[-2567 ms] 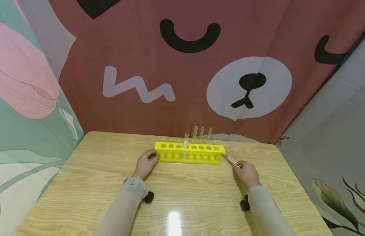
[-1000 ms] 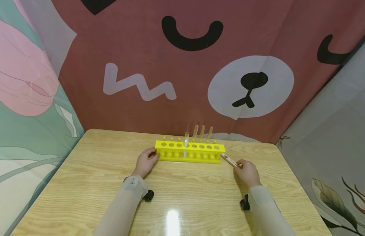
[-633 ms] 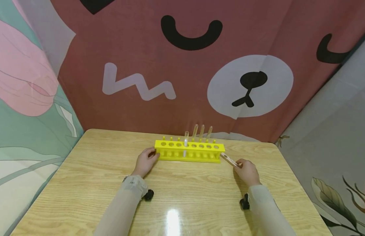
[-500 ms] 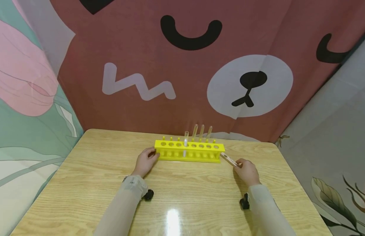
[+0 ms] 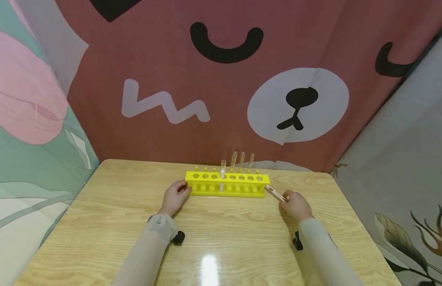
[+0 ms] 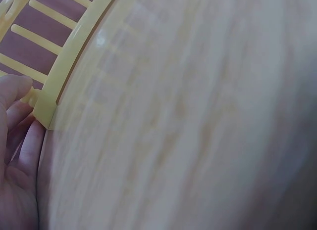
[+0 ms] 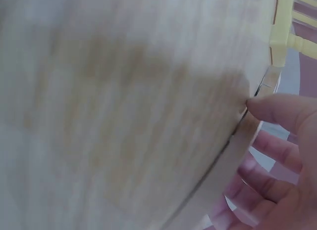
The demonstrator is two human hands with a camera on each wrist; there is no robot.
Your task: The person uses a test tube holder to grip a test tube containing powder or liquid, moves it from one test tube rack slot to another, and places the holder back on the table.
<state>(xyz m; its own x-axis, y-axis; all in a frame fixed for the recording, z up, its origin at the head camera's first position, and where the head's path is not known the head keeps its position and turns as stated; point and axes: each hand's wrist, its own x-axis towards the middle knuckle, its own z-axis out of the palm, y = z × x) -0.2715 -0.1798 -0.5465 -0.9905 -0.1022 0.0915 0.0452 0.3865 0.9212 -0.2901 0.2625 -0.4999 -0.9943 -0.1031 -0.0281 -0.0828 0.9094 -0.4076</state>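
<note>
A yellow test tube rack (image 5: 227, 195) stands near the table's back. My left hand (image 5: 174, 197) grips its left end, thumb in front and fingers behind; the left wrist view shows the fingers (image 6: 20, 86) around the end post. One upright test tube (image 5: 223, 163) with white contents stands in a middle hole. Three clear test tubes (image 5: 242, 161) sit upside down on the rear pegs. My right hand (image 5: 296, 205) pinches a wooden test tube clamp (image 5: 275, 193), its far end beside the rack's right end. In the right wrist view, the thumb (image 7: 277, 109) presses on the clamp.
The wooden table (image 5: 228, 230) has a back edge just behind the rack. A printed curtain (image 5: 163, 139) hangs behind it, with a grey one (image 5: 403, 159) on the right. Black wrist devices (image 5: 178, 238) sit under both sleeves.
My right wrist has turned slightly, and the clamp shows a narrower face. The left hand still holds the rack's end, and the tubes stay in place. The head view has shifted a little.
</note>
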